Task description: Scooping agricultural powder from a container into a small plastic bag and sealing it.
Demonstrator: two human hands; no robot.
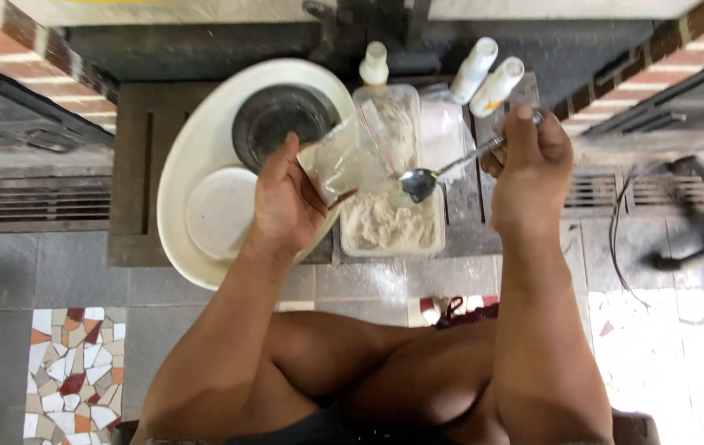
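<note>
My left hand (286,198) holds a small clear plastic bag (344,156) with pale powder in it, tilted over a clear rectangular container (391,231) of whitish flour-like powder. My right hand (531,165) grips the handle of a metal spoon (420,181); its bowl hangs over the container, just right of the bag's mouth. Both hands hover above a low wooden table (133,165).
A large cream oval tray (187,165) on the left carries a dark round bowl (282,119) and a white lid (222,210). Three white bottles (484,74) stand behind the container. A second plastic bag (443,132) lies beside it. My bare knees are below; cables lie at the right.
</note>
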